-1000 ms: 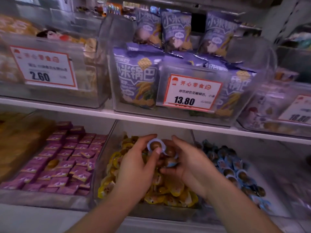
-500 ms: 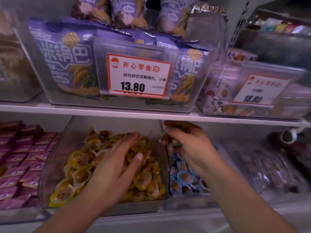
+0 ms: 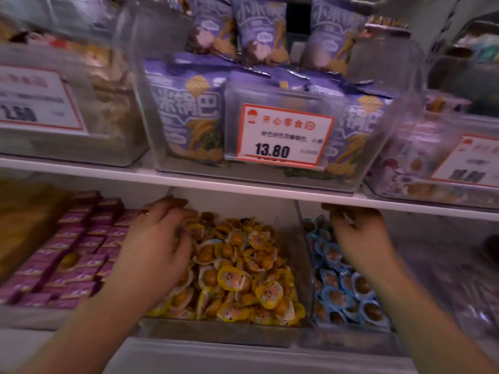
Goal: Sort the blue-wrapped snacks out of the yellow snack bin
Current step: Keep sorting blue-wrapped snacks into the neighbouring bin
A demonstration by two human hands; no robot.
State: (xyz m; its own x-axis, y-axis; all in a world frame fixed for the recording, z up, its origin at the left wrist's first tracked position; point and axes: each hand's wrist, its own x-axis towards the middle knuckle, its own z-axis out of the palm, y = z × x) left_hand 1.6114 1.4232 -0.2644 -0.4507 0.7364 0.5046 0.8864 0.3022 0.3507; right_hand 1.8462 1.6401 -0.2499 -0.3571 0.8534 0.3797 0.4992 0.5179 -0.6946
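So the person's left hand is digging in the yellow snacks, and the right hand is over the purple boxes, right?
Not quite. The left hand is indeed in the yellow snacks, but the head view shows the right hand over the blue-wrapped snacks in the bin to their right. The purple boxes sit on the far left, beyond the left hand.

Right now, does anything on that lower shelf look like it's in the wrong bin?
Yes. One round brown snack lies on top of the purple boxes in the left bin, though it looks like the pieces heaped in the yellow snack bin. I can't spot blue wrappers among the yellow ones.
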